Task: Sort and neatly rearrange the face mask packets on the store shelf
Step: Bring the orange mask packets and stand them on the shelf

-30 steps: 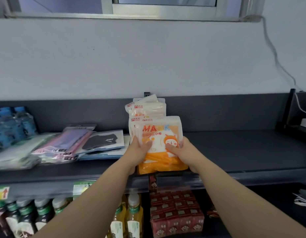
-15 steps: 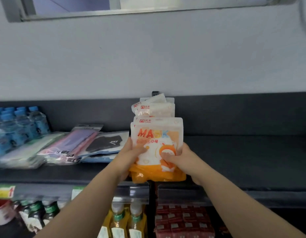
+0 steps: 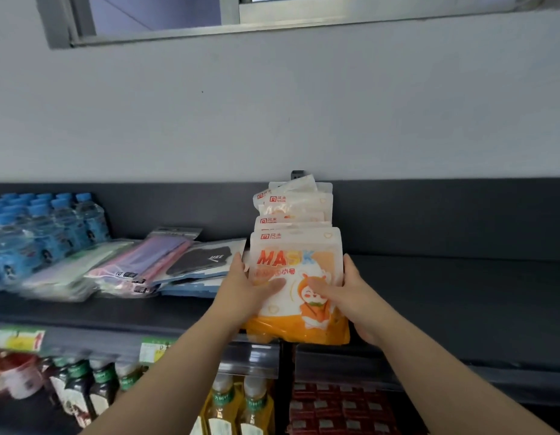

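A row of white and orange mask packets (image 3: 296,265) marked MASK stands upright in the middle of the dark shelf (image 3: 460,302), running back to the shelf's rear wall. My left hand (image 3: 245,288) grips the left side of the front packets, thumb across the front face. My right hand (image 3: 347,293) grips the right side the same way. To the left lie flat packets: a black mask packet (image 3: 203,260), a purple and pink packet (image 3: 147,257) and pale green packets (image 3: 68,271), overlapping untidily.
Blue-capped water bottles (image 3: 40,230) stand at the shelf's far left. Below the shelf edge with price tags (image 3: 20,339) are dark bottles, yellow drink bottles (image 3: 234,406) and red cartons (image 3: 341,409). A grey wall and a window frame rise behind.
The view has swung left and slightly down. Both hands have kept their hold on the front orange packets, which now stand more upright against the row behind.
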